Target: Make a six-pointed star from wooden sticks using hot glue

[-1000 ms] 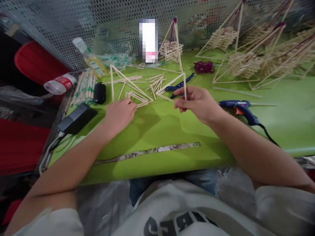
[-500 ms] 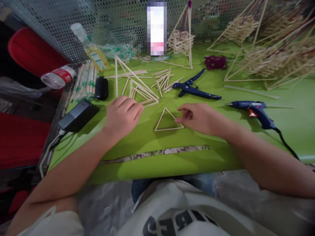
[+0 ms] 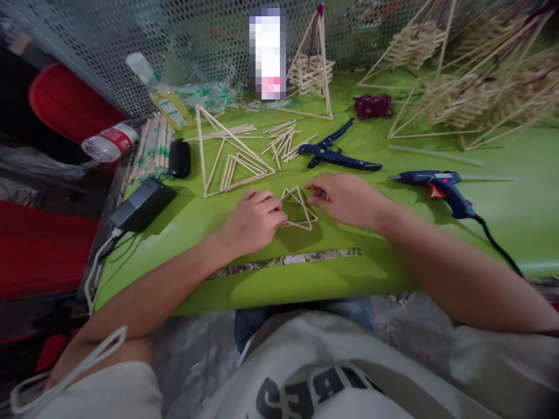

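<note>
Two small triangles of thin wooden sticks overlap near the table's middle. My left hand [image 3: 257, 220] is closed, its fingertips pinching the left side of one stick triangle [image 3: 310, 223]. The other stick triangle [image 3: 307, 203] lies partly across it, and my fingers hide their left corners. Just to the right, my right hand [image 3: 338, 196] hovers with thumb and forefinger apart and curled. Nothing shows between those fingers. Behind my left hand lie nested stick triangles [image 3: 244, 169], the largest one around the smaller ones.
Blue cutters [image 3: 332, 153] and loose sticks [image 3: 283, 139] lie behind my hands. At right rests a corded glue gun [image 3: 449, 185]. A patterned strip [image 3: 301, 257] lies in front. Finished stick pyramids [image 3: 467, 105], purple yarn [image 3: 373, 107], a bottle [image 3: 172, 109] and a power bank [image 3: 143, 203] stand around.
My left hand has moved right from the nested triangles, bringing a small stick triangle over to the lone one. My right hand has lifted slightly off that triangle's right side.
</note>
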A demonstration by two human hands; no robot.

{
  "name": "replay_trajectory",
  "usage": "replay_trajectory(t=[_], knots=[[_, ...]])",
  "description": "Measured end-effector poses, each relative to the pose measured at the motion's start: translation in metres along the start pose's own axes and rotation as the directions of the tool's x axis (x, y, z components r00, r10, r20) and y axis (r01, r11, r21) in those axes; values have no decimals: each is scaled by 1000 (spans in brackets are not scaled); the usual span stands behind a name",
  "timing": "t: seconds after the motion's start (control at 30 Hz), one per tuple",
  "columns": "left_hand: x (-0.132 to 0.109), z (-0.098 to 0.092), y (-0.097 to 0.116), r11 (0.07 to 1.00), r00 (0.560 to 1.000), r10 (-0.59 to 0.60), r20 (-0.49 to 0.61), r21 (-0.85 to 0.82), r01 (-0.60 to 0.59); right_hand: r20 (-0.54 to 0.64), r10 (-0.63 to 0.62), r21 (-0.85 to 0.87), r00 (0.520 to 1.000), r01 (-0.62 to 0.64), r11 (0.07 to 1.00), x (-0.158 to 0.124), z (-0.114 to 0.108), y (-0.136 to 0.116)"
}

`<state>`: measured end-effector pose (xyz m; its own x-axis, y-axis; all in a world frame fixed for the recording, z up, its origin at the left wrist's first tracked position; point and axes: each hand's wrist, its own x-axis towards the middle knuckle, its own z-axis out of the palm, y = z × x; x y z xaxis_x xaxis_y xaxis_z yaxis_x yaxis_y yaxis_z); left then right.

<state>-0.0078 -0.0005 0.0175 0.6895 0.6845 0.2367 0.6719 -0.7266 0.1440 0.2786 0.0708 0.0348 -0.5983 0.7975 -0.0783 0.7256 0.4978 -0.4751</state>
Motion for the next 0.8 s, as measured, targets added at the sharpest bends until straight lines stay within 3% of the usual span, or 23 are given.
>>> replay_trajectory(t=[0.33, 0.47, 0.6, 0.8], knots=[[-16, -4, -11, 923, 961, -240, 135, -274, 269, 55, 0, 35, 998, -1, 999, 0, 0, -1], [-16, -1, -18, 898, 965, -209, 157, -361, 253, 48, -19, 71, 999, 15, 997, -2, 2, -5], [-13, -1, -20, 892, 970, -204, 135, -383, 241, 24, -149, 70, 989, 147, 987, 0, 6, -4], [-16, -7, -27, 847, 950, -249, 189, -433, 308, 15, -196, 90, 980, 194, 977, 5, 11, -1]])
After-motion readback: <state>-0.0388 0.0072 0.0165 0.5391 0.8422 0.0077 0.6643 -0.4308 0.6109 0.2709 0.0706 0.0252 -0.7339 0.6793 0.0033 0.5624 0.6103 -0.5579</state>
